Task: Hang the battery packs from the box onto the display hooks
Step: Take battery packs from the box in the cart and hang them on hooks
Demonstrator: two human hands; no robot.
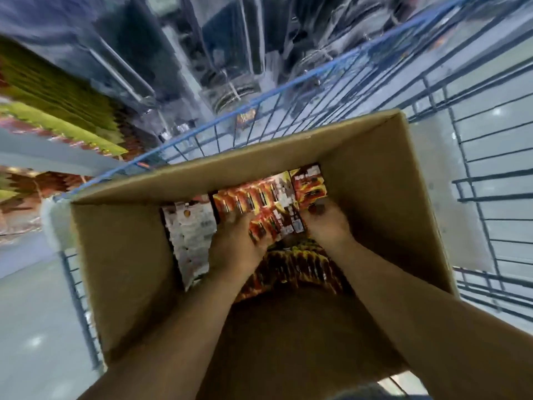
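1. Hands reach deep into the open brown cardboard box (pixel 375 180); left hand (pixel 235 246) and right hand (pixel 328 226) grasp orange-red battery packs (pixel 259 203).
2. Blue wire cart (pixel 476 180) surrounds the box; blurred green-red shelf packs (pixel 57 105) at ten o'clock.

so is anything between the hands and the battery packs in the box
Nothing visible. Both hands are down inside the box; the left hand and right hand already grip a bundle of battery packs between them.
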